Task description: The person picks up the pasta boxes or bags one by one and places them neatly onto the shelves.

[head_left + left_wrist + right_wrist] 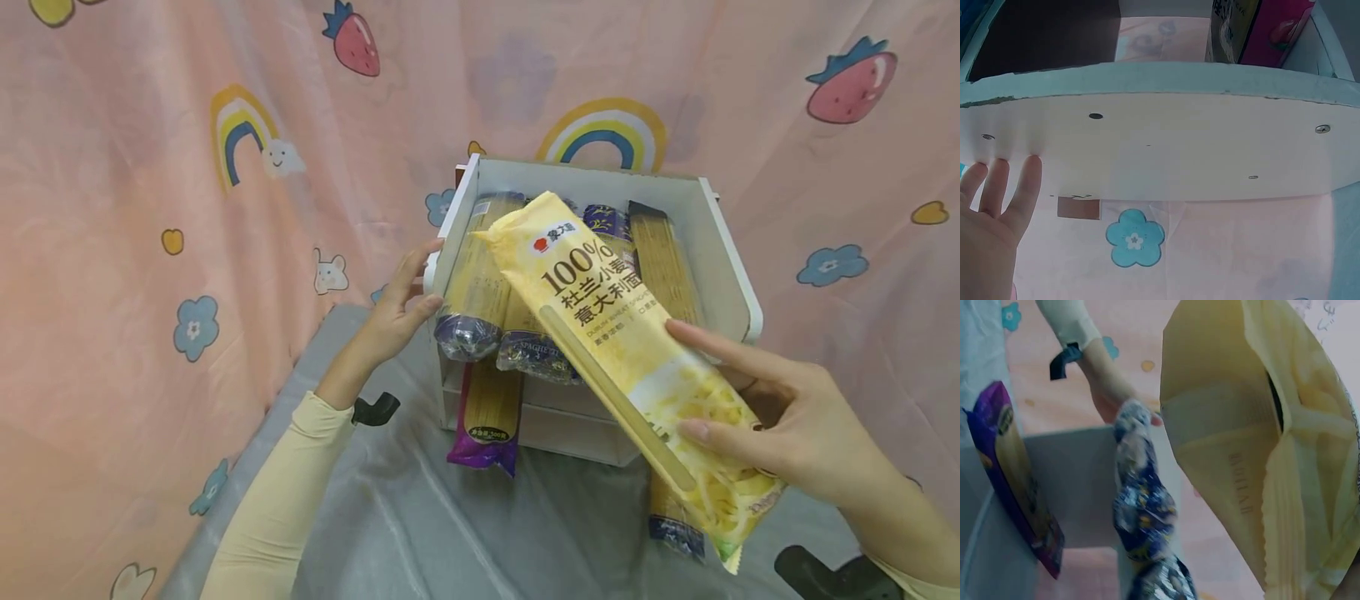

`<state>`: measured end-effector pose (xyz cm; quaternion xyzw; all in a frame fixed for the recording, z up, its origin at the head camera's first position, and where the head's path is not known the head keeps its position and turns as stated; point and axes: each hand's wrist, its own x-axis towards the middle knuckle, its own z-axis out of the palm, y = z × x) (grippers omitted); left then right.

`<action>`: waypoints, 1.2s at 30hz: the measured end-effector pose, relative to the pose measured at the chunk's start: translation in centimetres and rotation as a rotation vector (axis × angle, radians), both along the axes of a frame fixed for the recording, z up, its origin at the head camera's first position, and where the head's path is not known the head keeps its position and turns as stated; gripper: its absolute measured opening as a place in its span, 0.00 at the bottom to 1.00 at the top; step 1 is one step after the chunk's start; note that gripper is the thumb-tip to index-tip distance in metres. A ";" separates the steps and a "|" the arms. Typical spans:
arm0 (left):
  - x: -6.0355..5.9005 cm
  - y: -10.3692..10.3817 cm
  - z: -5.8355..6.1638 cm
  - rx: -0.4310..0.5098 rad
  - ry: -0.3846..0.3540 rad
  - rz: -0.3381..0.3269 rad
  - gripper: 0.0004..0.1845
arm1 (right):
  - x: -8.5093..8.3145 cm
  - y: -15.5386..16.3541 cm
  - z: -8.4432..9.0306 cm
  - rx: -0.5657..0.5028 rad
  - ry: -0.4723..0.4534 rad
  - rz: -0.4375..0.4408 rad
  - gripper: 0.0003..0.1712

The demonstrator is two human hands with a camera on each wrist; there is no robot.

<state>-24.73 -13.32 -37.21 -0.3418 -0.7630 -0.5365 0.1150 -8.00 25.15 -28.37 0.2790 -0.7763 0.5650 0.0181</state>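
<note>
My right hand (802, 417) grips the lower part of a yellow bag of spaghetti (637, 358), thumb on its front. The bag is tilted above the top tier of a white shelf unit (731, 250); its plain back seam faces the right wrist view. In that tier lie several clear packs of spaghetti, among them one at the left (480, 283) and one at the right (663, 258). The held bag partly hides the middle packs. My left hand (393, 312) rests against the unit's left side, its fingers straight on the panel (1179, 144) in the left wrist view.
A purple-ended pasta pack (491, 417) juts from the lower tier. Another pack with a dark blue end (675, 525) shows below the yellow bag, at the right. Grey cloth (420, 517) covers the surface, and a pink patterned curtain (150, 333) hangs behind.
</note>
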 end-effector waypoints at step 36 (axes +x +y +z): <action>-3.7 2.7 0.9 -0.028 0.009 -0.134 0.47 | 1.6 -3.1 -6.8 0.200 -0.048 0.254 0.38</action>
